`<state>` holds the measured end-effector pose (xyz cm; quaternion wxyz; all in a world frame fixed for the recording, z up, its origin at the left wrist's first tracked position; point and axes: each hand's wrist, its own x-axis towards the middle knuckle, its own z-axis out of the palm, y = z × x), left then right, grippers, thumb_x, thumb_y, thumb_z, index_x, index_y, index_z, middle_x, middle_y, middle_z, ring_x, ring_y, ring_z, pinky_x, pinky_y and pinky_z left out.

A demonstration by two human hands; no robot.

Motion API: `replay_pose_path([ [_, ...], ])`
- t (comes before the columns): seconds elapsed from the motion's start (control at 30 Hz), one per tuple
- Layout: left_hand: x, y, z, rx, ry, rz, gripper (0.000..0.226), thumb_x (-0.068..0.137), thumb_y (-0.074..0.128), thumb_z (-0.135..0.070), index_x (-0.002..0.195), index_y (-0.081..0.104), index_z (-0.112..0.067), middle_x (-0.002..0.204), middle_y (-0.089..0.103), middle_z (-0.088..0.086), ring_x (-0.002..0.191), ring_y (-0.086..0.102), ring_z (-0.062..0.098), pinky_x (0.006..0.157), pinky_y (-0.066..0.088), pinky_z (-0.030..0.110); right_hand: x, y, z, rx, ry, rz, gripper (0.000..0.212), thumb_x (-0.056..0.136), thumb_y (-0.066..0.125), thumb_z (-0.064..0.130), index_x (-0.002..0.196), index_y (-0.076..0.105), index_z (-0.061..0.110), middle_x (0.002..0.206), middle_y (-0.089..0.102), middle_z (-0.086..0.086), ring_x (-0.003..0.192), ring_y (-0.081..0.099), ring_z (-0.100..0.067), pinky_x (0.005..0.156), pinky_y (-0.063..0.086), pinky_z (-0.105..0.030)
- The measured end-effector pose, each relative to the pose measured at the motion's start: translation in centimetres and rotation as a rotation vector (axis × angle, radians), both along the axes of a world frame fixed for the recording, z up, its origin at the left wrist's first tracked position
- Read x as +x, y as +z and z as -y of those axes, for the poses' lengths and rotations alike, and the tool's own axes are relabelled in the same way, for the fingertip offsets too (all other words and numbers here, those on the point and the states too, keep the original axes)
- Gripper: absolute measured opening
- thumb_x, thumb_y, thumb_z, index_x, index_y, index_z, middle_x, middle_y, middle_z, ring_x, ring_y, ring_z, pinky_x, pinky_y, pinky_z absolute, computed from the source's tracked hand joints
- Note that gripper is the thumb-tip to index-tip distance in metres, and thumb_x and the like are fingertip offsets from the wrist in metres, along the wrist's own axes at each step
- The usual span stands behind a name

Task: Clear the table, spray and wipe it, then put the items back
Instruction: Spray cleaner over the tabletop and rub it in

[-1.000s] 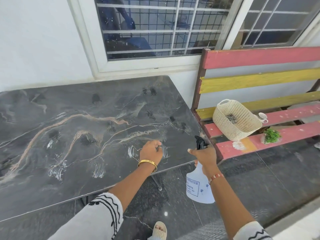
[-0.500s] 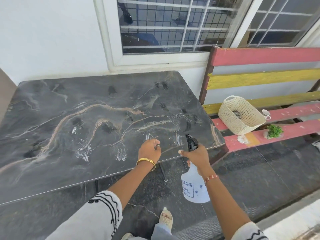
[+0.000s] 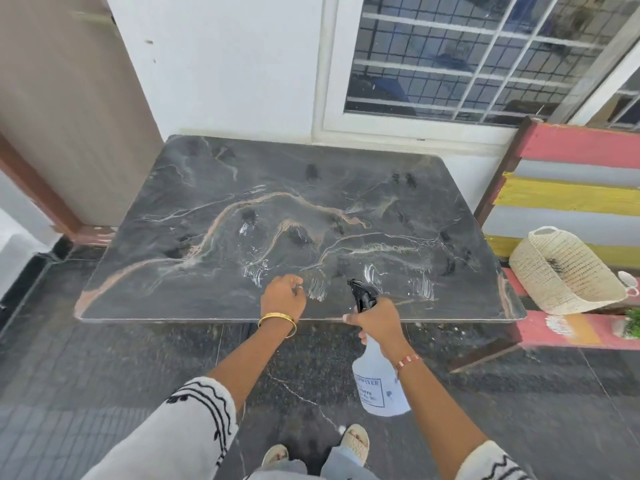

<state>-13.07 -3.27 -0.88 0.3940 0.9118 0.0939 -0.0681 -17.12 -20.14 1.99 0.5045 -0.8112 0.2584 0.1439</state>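
Two hands: both reach forward over the near edge of the table, each coming out of a white sleeve with black pattern.
Left hand: rests on the tabletop close to the near edge, fingers curled under into a loose fist; whether anything is held under them cannot be told. A gold bangle sits on the wrist.
Right hand: fingers wrapped around the neck of the spray bottle, gripping it just below the black trigger head.
Spray bottle: white, with a printed label, hanging below the table edge in front of the floor; its black nozzle points up and over the tabletop.
Table: dark marble-look top with pale and tan veins, standing against the white wall under the window. Wet streaks glisten on the near half, around and between the two hands.
Bench: red and yellow slats, just right of the table.
Basket: cream woven, tipped on its side on the bench seat.
Plant: small and green, at the right edge, on the bench near the basket.
Floor: dark speckled tile; two sandalled feet show at the bottom.
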Motion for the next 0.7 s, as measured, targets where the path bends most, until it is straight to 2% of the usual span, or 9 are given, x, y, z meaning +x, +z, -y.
replay_pose_path([
  [0.1, -0.6, 0.0, -2.0, -0.022, 0.058, -0.001, 0.023, 0.088, 0.050, -0.010, 0.106, 0.063, -0.011, 0.116, 0.063, 0.011, 0.107, 0.059, 0.026, 0.096, 0.044, 0.035, 0.1, 0.0, -1.8, -0.011, 0.070, 0.014, 0.037, 0.071, 0.079, 0.010, 0.063, 0.043, 0.012, 0.055, 0.049, -0.005, 0.041, 0.045, -0.020, 0.036, 0.039, -0.022],
  [0.3, -1.8, 0.3, -5.6, -0.003, 0.143, 0.003, 0.023, 0.088, 0.050, -0.012, 0.107, 0.063, -0.012, 0.115, 0.062, 0.012, 0.108, 0.057, 0.028, 0.097, 0.043, 0.036, 0.8, 0.2, -5.7, -0.035, 0.111, -0.003, 0.023, 0.072, 0.073, 0.004, 0.068, 0.051, 0.007, 0.059, 0.054, -0.008, 0.039, 0.047, -0.020, 0.044, 0.047, -0.028],
  [0.47, -2.6, 0.2, -8.1, 0.019, 0.193, -0.001, 0.025, 0.088, 0.049, -0.011, 0.110, 0.062, -0.010, 0.115, 0.062, 0.013, 0.108, 0.057, 0.028, 0.096, 0.042, 0.036, 1.2, 0.3, -8.3, -0.017, 0.206, 0.033, 0.026, 0.070, 0.080, 0.014, 0.071, 0.055, 0.006, 0.061, 0.056, -0.006, 0.040, 0.048, -0.017, 0.038, 0.043, -0.022],
  [0.57, -2.8, 0.3, -8.7, 0.014, 0.202, 0.004, 0.025, 0.088, 0.049, -0.011, 0.110, 0.062, -0.010, 0.115, 0.062, 0.013, 0.107, 0.057, 0.029, 0.097, 0.043, 0.036, 1.1, 0.3, -9.1, -0.017, 0.205, 0.050, 0.030, 0.072, 0.077, 0.012, 0.064, 0.048, 0.011, 0.057, 0.053, -0.003, 0.039, 0.047, -0.017, 0.039, 0.041, -0.023],
  [0.7, -2.6, 0.1, -8.4, 0.020, 0.179, -0.001, 0.026, 0.088, 0.048, -0.012, 0.111, 0.062, -0.012, 0.116, 0.061, 0.013, 0.107, 0.058, 0.030, 0.098, 0.045, 0.040, 1.1, 0.1, -8.8, 0.018, 0.153, 0.070, 0.031, 0.071, 0.079, 0.013, 0.065, 0.049, 0.011, 0.058, 0.054, -0.003, 0.039, 0.045, -0.016, 0.039, 0.041, -0.023],
])
